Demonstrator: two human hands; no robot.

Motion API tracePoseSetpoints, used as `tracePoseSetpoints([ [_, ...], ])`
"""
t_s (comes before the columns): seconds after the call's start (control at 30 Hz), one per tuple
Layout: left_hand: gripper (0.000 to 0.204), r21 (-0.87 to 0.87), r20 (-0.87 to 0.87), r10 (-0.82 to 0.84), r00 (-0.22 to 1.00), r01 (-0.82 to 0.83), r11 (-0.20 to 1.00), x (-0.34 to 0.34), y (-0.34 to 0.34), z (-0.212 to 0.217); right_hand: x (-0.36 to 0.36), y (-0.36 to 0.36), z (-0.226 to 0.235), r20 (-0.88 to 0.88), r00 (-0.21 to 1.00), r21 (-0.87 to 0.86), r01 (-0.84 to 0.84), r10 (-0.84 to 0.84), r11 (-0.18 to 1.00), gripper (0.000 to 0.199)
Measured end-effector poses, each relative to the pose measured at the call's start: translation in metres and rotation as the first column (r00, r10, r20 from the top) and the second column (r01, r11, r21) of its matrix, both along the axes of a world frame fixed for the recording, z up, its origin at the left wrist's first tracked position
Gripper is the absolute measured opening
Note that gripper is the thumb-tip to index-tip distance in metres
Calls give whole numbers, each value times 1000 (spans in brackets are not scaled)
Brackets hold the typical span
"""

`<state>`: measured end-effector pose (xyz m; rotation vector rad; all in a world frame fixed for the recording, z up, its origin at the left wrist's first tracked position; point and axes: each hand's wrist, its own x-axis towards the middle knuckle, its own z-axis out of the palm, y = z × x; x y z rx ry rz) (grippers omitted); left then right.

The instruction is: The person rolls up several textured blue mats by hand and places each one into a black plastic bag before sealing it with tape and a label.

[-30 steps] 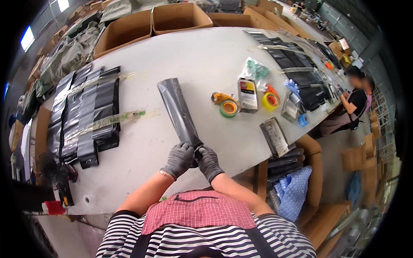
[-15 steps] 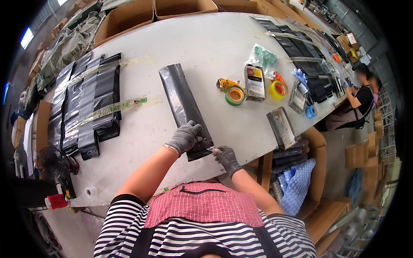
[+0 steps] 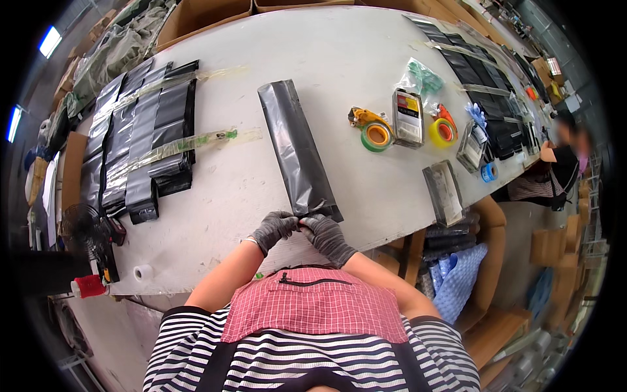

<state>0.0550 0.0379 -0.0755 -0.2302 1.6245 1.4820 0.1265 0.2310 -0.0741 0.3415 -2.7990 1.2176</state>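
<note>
A long black plastic bag [image 3: 297,147], with something long and flat inside by its look, lies slanted on the white table [image 3: 228,202]. Its near end is pinched by my left hand [image 3: 274,230], in a grey glove, at the left corner. Right beside it, my right hand [image 3: 325,236], gloved alike, has its fingers closed on the same end, and the two hands almost touch. My fingers partly hide that edge of the bag.
Taped stacks of black bags [image 3: 140,137] lie at the left. Tape dispensers [image 3: 375,130], a clear box [image 3: 409,117] and an open tray [image 3: 443,193] stand right. A fan [image 3: 81,225] is at the left edge, an open carton [image 3: 493,242] below right. Co-workers [image 3: 562,163] sit far right.
My right hand has come left, beside my left hand, at the bag's near end. My left hand has slid down off the bag's top. The view has shifted slightly.
</note>
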Motion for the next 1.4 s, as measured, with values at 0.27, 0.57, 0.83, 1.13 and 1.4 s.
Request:
tracePoseSetpoints([
  [0.27, 17, 48, 93, 132, 987, -137, 989, -2, -3, -15, -3, 6, 7, -84, 988, 23, -130, 131, 991, 15],
  [0.57, 21, -547, -560, -480, 675, 134, 827, -26, -14, 8, 202, 159, -50, 829, 558, 325, -413, -46, 851, 36],
  [0.83, 29, -597, -656, -683, 320, 334, 730, -67, 62, 50, 74, 103, 1, 429, 861, -32, 316, -273, 948, 43],
  [1.13, 33, -797, -462, -859, 220, 322, 511, -65, 87, 80, 0, 79, -24, 649, 760, -467, 391, 8, 793, 27],
  [1.4, 16, -696, -586, -795, 160, 403, 594, -75, 75, 55, -69, 54, -14, 742, 597, -570, 801, 304, -183, 15],
])
